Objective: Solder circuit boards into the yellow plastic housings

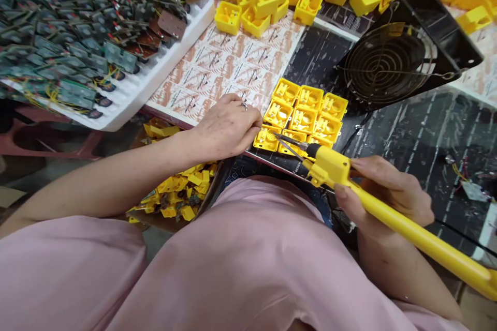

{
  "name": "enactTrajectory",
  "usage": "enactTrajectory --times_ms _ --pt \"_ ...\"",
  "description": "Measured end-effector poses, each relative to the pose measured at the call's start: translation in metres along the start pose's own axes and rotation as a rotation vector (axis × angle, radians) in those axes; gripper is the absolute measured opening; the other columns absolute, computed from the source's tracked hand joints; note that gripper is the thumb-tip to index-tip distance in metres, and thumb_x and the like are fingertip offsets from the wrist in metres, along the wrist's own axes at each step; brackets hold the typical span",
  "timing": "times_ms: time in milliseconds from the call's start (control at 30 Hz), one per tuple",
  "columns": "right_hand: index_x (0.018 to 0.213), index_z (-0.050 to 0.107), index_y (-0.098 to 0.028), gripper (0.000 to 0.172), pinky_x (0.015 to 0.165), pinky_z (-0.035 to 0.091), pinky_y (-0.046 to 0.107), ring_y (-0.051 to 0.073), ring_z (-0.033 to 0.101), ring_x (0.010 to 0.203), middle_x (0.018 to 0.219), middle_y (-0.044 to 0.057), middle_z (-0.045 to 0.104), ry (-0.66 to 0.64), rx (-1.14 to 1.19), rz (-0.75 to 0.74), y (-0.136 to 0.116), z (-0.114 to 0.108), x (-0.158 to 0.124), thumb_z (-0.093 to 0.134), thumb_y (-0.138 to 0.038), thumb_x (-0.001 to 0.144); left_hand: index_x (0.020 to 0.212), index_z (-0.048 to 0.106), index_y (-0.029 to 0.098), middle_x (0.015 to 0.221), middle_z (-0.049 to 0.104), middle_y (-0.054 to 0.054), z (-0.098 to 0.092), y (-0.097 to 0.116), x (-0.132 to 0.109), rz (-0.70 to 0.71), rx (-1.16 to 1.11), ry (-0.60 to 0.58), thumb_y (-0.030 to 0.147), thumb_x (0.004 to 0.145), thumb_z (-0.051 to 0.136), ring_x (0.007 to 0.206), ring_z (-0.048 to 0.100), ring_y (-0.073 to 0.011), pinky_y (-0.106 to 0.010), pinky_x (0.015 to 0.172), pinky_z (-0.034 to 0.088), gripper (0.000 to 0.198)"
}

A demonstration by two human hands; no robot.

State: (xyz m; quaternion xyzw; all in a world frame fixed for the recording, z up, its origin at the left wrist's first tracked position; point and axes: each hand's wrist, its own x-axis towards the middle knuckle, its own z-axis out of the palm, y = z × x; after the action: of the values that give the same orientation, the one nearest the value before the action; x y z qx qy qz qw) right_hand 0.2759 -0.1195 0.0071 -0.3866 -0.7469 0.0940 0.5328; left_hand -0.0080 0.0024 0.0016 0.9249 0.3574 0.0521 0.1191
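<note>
Several small yellow plastic housings sit open side up in a tight block near the table's front edge, with small metal parts inside. My right hand grips a yellow soldering iron by its long handle. Its metal tip and a second thin rod reach the front-left housing; whether the tip touches cannot be made out. My left hand is closed, fingers curled down at the left side of that same housing. Its fingertips are mostly hidden, so anything pinched there does not show.
A black fan with a wire guard stands behind the block on the right. More yellow housings are heaped at the back. A white foam tray holds many circuit boards at left. Below lies a box of yellow parts. A loose board lies right.
</note>
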Motion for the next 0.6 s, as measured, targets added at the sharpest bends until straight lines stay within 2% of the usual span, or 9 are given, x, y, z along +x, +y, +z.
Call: enactTrajectory --times_ms 167,267,367,467,533,600 --pt "0.134 0.076 -0.022 0.045 0.049 0.062 0.029 0.021 0.074 0.059 0.078 0.004 0.079 0.005 -0.007 -0.014 0.003 0.009 0.006 0.092 -0.021 0.092 0.102 0.076 0.019 0.09 0.079 -0.01 -0.009 -0.001 -0.003 -0.031 -0.043 -0.033 0.029 0.104 0.043 0.088 0.073 -0.0275 -0.051 0.114 0.054 0.034" --pt "0.124 0.075 -0.026 0.029 0.047 0.062 0.029 0.021 0.072 0.056 0.073 0.002 0.076 -0.035 0.0 -0.013 0.0 0.007 0.004 0.085 -0.021 0.098 0.098 0.073 0.022 0.09 0.078 -0.007 -0.015 -0.002 -0.008 -0.002 -0.125 -0.084 0.029 0.101 0.047 0.089 0.073 -0.0257 -0.048 0.114 0.054 0.028" --pt "0.109 0.07 -0.029 0.013 0.046 0.061 0.029 0.02 0.072 0.055 0.072 0.0 0.074 -0.105 -0.031 -0.019 -0.004 0.004 0.008 0.079 -0.021 0.102 0.095 0.072 0.021 0.087 0.077 -0.007 -0.014 0.0 -0.01 0.037 -0.135 -0.091 0.027 0.101 0.045 0.085 0.072 -0.0245 -0.05 0.117 0.053 0.029" --pt "0.102 0.067 -0.024 0.021 0.051 0.063 0.026 0.018 0.074 0.058 0.075 0.002 0.077 -0.187 -0.034 -0.059 -0.006 0.003 0.013 0.084 -0.013 0.095 0.093 0.072 0.021 0.085 0.076 -0.007 -0.01 0.004 -0.009 0.053 -0.08 -0.064 0.026 0.102 0.044 0.084 0.07 -0.024 -0.051 0.117 0.053 0.03" --pt "0.1 0.066 -0.021 0.027 0.054 0.063 0.023 0.017 0.074 0.059 0.074 0.001 0.076 -0.2 -0.02 -0.091 -0.006 0.003 0.014 0.086 -0.007 0.09 0.092 0.073 0.021 0.084 0.075 -0.007 -0.01 0.006 -0.007 0.057 -0.042 -0.067 0.026 0.101 0.045 0.083 0.07 -0.0242 -0.051 0.114 0.054 0.029" --pt "0.098 0.066 -0.021 0.027 0.055 0.062 0.021 0.015 0.074 0.06 0.073 0.0 0.075 -0.2 -0.041 -0.097 -0.006 0.004 0.012 0.087 -0.007 0.09 0.091 0.073 0.021 0.083 0.074 -0.008 -0.011 0.007 -0.005 0.061 -0.004 -0.079 0.026 0.101 0.045 0.083 0.07 -0.025 -0.051 0.112 0.055 0.03"
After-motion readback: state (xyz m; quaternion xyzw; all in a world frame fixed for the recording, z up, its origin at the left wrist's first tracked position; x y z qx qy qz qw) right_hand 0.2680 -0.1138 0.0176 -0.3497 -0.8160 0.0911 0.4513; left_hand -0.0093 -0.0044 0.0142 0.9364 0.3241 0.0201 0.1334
